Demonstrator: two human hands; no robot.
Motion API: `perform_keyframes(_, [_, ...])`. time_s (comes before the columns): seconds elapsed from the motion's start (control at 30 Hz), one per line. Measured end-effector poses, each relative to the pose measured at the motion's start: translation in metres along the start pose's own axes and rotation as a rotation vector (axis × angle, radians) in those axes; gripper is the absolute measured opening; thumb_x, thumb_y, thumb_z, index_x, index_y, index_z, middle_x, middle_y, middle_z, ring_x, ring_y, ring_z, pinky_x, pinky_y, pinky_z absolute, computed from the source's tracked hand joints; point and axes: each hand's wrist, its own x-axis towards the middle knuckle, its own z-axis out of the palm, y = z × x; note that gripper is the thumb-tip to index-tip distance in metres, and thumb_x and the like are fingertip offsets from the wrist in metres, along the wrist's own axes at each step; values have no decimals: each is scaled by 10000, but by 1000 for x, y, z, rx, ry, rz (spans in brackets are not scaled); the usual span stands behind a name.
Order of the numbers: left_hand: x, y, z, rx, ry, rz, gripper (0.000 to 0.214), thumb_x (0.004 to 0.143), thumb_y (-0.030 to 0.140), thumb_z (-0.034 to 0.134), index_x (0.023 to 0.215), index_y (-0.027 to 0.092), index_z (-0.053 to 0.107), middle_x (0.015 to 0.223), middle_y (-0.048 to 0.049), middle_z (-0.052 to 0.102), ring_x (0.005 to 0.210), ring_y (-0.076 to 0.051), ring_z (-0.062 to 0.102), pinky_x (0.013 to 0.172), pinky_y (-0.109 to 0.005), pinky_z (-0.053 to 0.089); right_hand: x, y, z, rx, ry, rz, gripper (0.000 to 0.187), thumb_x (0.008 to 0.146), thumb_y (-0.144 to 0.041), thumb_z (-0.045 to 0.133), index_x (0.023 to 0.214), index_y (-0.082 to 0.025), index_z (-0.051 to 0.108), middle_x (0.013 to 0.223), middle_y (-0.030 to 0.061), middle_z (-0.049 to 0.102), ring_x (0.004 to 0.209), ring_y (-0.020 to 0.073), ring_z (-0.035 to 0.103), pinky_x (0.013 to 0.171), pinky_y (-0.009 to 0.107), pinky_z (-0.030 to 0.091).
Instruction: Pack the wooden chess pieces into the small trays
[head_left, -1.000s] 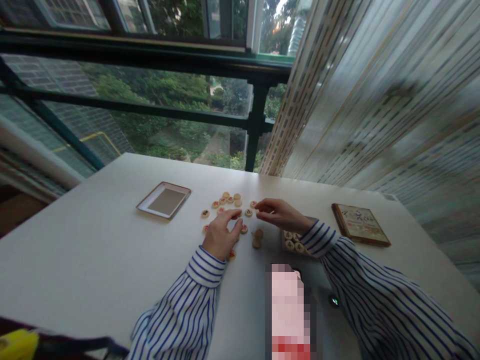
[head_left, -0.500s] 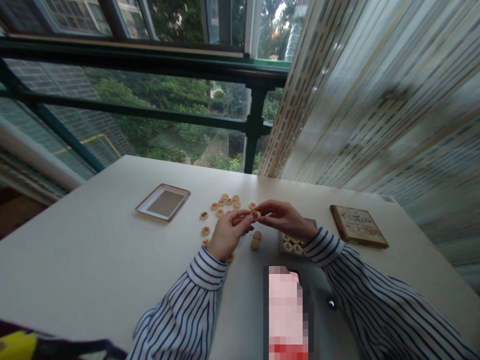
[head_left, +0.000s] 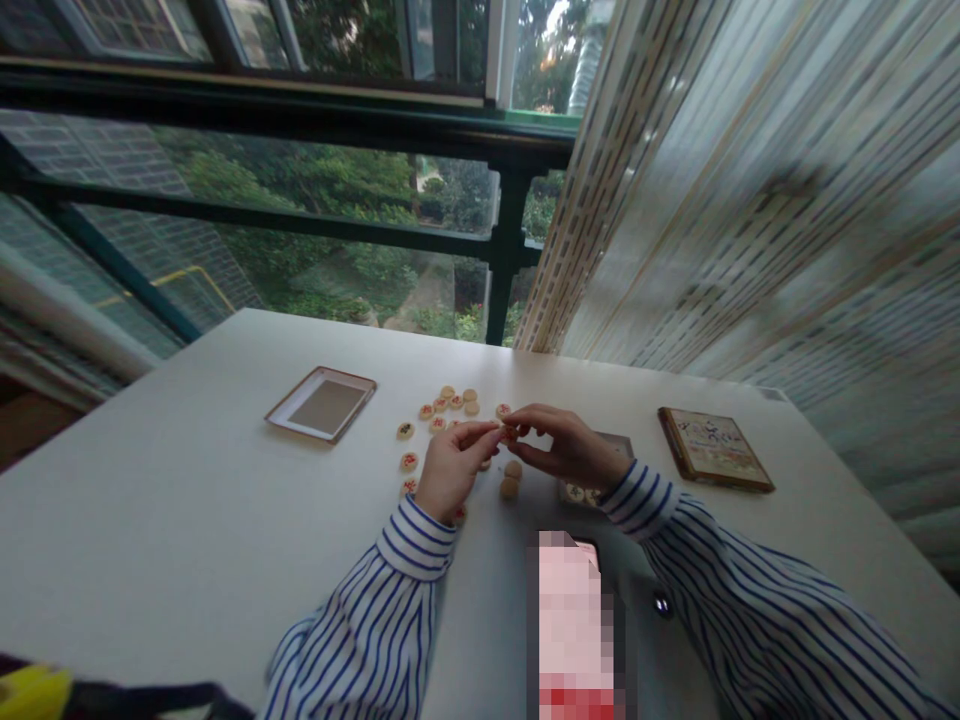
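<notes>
Above the middle of the table, my left hand (head_left: 456, 465) and my right hand (head_left: 571, 445) meet at their fingertips. Between them they pinch a round wooden Chinese chess piece (head_left: 509, 434) with a red mark. Several loose pieces with red characters lie beyond and left of my left hand, among them a red piece (head_left: 409, 461). One piece with a dark character (head_left: 405, 430) lies at their left edge. Two blank-faced pieces (head_left: 511, 481) sit just below the fingertips. Under my right hand and wrist is a box (head_left: 619, 442) with pieces in it, partly hidden.
A shallow box lid (head_left: 321, 404) lies at the left of the white table (head_left: 187, 500). At the right is a flat box with a printed cover (head_left: 715, 449). Nearest me are a blurred-out phone (head_left: 571, 620) and a small dark shiny object (head_left: 662, 603). A window and curtain stand behind.
My right hand has shifted slightly left and its fingers have changed position around the piece. The piece has turned a little and sits slightly lower. The view has moved slightly.
</notes>
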Motion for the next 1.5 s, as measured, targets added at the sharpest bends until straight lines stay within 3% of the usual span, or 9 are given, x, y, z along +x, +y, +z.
perform_keyframes(0.23, [1, 0, -7, 202, 101, 69, 304, 703, 364, 627, 884, 120, 648, 802, -71, 693, 676, -146, 630, 654, -282, 512, 3, 22, 7, -224, -35, 145, 242, 783, -232, 520, 1007, -162, 582, 865, 51, 644, 748, 127, 569, 697, 242, 423])
perform_keyframes(0.43, [-1, -7, -13, 595, 129, 294, 205, 759, 298, 560, 889, 165, 647, 851, -54, 678, 729, -149, 623, 713, -304, 500, 9, 31, 11, -436, -173, 307, 212, 807, -298, 502, 940, -178, 615, 864, 47, 643, 754, 130, 574, 671, 219, 393])
perform_keyframes(0.67, [-10, -4, -10, 937, -90, 467, 180, 749, 232, 577, 902, 154, 632, 818, -59, 664, 773, -176, 594, 734, -321, 467, 11, 32, 14, -544, -271, 350, 285, 835, -374, 449, 920, -185, 646, 903, 75, 627, 800, 157, 579, 696, 231, 389])
perform_keyframes(0.97, [-25, -10, 5, 1298, -233, 459, 197, 708, 290, 609, 869, 178, 614, 822, -68, 639, 820, -230, 565, 704, -349, 413, 10, 30, 15, -579, -321, 402, 344, 851, -424, 422, 967, -181, 635, 925, 89, 629, 821, 173, 588, 693, 242, 392])
perform_keyframes(1.27, [-25, -18, 11, 1376, -260, 454, 155, 725, 216, 574, 870, 171, 606, 794, -77, 627, 822, -240, 561, 681, -348, 413, 1, 29, 10, -541, -216, 364, 400, 858, -471, 399, 1046, -170, 583, 965, 94, 624, 827, 172, 581, 703, 255, 395])
perform_keyframes(1.5, [-22, -16, 2, 1149, -229, 409, 126, 742, 245, 562, 805, 164, 635, 780, -70, 652, 747, -203, 574, 686, -332, 431, -3, 21, 3, -495, -134, 338, 326, 844, -414, 460, 1013, -164, 584, 912, 70, 622, 792, 155, 567, 704, 252, 393])
